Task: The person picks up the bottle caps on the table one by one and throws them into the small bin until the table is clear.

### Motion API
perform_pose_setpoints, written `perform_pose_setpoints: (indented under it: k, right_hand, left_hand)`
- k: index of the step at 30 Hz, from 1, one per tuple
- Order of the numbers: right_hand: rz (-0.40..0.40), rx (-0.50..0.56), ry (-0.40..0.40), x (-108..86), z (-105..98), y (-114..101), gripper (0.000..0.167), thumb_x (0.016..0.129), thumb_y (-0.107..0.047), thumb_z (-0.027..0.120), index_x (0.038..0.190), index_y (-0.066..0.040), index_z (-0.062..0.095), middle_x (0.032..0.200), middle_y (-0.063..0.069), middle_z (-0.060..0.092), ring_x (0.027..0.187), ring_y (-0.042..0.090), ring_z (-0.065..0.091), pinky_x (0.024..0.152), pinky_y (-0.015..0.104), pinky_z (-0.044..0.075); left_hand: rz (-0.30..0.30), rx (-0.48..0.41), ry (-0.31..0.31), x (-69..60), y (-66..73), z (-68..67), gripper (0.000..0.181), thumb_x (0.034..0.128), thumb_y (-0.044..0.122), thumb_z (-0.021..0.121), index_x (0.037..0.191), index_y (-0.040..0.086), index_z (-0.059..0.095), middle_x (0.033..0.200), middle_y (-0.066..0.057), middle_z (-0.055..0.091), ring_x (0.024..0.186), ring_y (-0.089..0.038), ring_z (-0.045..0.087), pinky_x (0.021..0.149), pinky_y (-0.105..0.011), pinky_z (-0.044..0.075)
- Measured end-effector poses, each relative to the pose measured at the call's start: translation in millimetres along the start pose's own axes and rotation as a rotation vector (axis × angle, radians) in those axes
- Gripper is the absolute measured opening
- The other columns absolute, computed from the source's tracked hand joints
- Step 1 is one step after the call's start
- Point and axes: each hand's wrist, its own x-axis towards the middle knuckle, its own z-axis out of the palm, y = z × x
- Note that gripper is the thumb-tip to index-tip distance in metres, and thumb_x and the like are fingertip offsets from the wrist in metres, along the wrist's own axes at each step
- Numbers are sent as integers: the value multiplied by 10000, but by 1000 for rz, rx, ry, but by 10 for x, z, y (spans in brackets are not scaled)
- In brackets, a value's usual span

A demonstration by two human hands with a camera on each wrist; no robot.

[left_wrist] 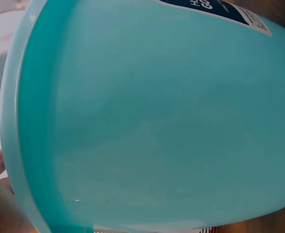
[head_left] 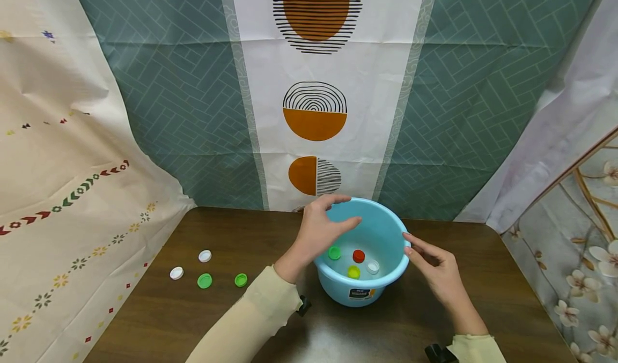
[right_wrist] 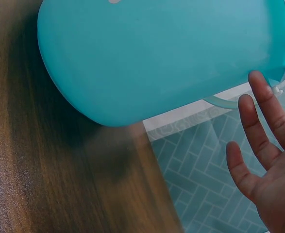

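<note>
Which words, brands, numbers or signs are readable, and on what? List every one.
"GO": on the label of the blue tub, left wrist view.
"HO": beside it, cut by the frame edge, second letter uncertain.
The label's smaller print: too blurred to read.

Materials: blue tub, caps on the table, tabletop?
Blue tub: almost certainly molded plastic, smooth satin finish; even color throughout, soft sheen, rounded rim.
Caps: probably plastic; uniform bright green or white, thin raised rims. Too small to judge finish well.
Tabletop: wood or wood-look laminate, can't tell which; streaky brown grain, slight gloss.
</note>
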Motion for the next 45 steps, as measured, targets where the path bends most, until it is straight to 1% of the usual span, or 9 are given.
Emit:
perform_pose_setpoints:
  k: [4,11,16,21,23,27,31,39,45]
  right_hand:
    - [-6,0,-2,1,4,2,362,893,-140,624,1252,-97,606,1148,-41,678,943,47,659,766,194,537]
    - [-7,-5,0,-2,6,7,363,895,-139,621,1255,-98,604,1163,-26,673,944,49,657,763,194,537]
    - [4,-2,7,-5,7,-1,363,894,-145,624,1253,-100,606,1181,-32,664,963,43,654,774,187,533]
    - [9,-13,13,-5,5,-1,362,892,-159,627,1251,-109,609,1191,-67,657,977,32,647,782,179,529]
    - [8,-16,13,-3,2,2,361,894,-162,625,1251,-112,609,1190,-72,656,979,31,647,783,179,529]
    - [7,-16,12,-2,0,6,360,896,-166,622,1253,-117,609,1189,-81,656,976,30,649,781,180,530]
    - [-7,-21,12,-3,0,8,360,895,-160,623,1251,-114,609,1183,-69,660,960,35,653,771,183,533]
    - [17,-44,21,-11,-13,8,363,894,-185,628,1254,-145,610,1190,-45,660,952,41,650,769,185,531]
    - [29,-33,17,-3,-6,-7,365,890,-192,633,1252,-147,613,1182,-22,665,939,52,646,767,191,533]
  left_hand:
    - [-9,5,7,-3,-10,-10,433,745,429,756,1136,276,653,1164,131,599,1059,-93,534,786,-262,526]
    - [-4,-3,28,-7,-24,-78,429,744,409,762,1133,261,655,1131,115,622,981,-82,579,755,-259,537]
    - [0,-16,51,-13,-71,-167,398,745,420,759,1113,309,652,1102,103,633,973,-174,604,749,-304,541]
    - [2,-19,60,-40,-129,-278,409,763,433,740,1139,304,646,1144,95,624,977,-244,608,728,-291,535]
    - [-2,-14,64,-53,-149,-325,418,768,436,734,1152,296,643,1162,105,621,984,-215,599,745,-298,533]
    - [-13,11,83,-83,-203,-425,419,779,454,717,1159,296,637,1178,127,617,1055,-128,551,860,-342,505]
    - [-34,44,130,-127,-285,-547,420,772,488,709,1146,311,639,1175,143,618,1095,-84,533,930,-381,468]
    - [-76,114,216,-279,-565,-885,431,756,496,721,1139,311,645,1154,108,639,1067,-94,564,887,-383,488]
    - [-129,179,230,-466,-811,-1153,429,777,481,707,1155,287,643,1152,55,649,1106,-126,555,927,-411,454]
